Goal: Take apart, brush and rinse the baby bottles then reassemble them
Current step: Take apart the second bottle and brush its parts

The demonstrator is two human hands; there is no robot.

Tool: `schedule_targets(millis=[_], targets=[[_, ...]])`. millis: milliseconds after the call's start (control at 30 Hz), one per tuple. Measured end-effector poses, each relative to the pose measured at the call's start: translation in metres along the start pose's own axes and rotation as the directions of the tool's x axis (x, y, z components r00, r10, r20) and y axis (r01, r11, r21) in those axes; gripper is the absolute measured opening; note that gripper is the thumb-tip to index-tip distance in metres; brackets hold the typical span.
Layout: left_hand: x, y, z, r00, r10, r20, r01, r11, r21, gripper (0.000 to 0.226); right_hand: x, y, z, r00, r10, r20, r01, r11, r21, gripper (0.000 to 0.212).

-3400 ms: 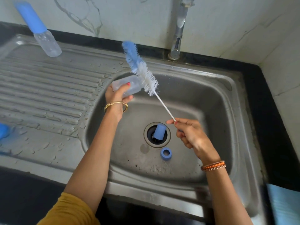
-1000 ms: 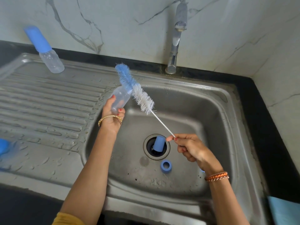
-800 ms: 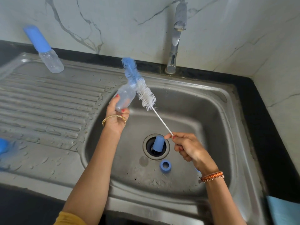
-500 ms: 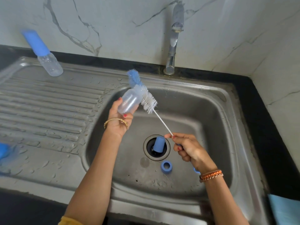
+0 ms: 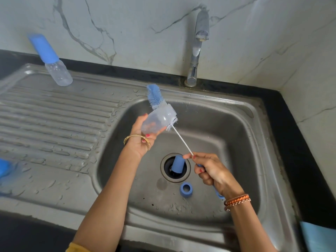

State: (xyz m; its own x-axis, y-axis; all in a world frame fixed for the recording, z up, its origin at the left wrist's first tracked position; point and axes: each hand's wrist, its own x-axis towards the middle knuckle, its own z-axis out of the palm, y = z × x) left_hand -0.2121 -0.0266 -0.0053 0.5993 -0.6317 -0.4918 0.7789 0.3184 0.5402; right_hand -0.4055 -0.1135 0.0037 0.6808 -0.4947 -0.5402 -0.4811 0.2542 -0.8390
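Note:
My left hand [image 5: 141,140] grips a clear open baby bottle [image 5: 157,120] over the left side of the sink basin, its mouth tilted up to the right. My right hand [image 5: 211,171] holds the bottle brush by its white wire stem [image 5: 182,141]. The brush runs behind the bottle's mouth, with white bristles below it and the blue tip [image 5: 154,95] above. A blue cap [image 5: 177,165] stands tilted in the drain. A blue screw ring [image 5: 186,189] lies on the basin floor beside it. A second, assembled bottle [image 5: 52,64] with a blue cap stands at the far left of the drainboard.
The steel sink basin [image 5: 227,135] has a ribbed, wet drainboard [image 5: 45,124] on its left. A tap [image 5: 197,50] rises behind the basin, with no water running. A blurred blue object [image 5: 4,167] shows at the left edge and a blue cloth [image 5: 317,237] at the bottom right.
My left hand has turned the clear bottle so its mouth points toward the brush and moved it right. The brush head now lies at the bottle's mouth. The camera shifted slightly.

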Motion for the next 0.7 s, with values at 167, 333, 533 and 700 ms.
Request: schedule_targets(millis=[167, 333, 533, 700], targets=[[0.001, 0.009, -0.012, 0.997, 0.028, -0.076, -0.037, 0.993, -0.116, 0.035, -0.004, -0.002, -0.004, 0.998, -0.003, 0.068, 0.004, 1.000, -0.014, 0.031], [-0.002, 0.010, -0.013, 0.998, 0.025, -0.055, -0.032, 0.991, -0.133, 0.039, -0.002, -0.003, -0.004, 0.995, 0.014, 0.094, -0.021, 0.997, 0.075, 0.032], [0.003, 0.003, -0.012, 0.998, -0.012, -0.059, 0.005, 0.991, -0.130, 0.038, -0.005, -0.007, -0.006, 0.981, 0.042, 0.191, -0.099, 0.950, 0.296, 0.032], [0.007, 0.007, -0.019, 0.997, 0.052, -0.056, -0.063, 0.969, -0.237, 0.042, -0.004, -0.006, 0.007, 0.966, 0.045, 0.254, -0.147, 0.906, 0.397, 0.031]])
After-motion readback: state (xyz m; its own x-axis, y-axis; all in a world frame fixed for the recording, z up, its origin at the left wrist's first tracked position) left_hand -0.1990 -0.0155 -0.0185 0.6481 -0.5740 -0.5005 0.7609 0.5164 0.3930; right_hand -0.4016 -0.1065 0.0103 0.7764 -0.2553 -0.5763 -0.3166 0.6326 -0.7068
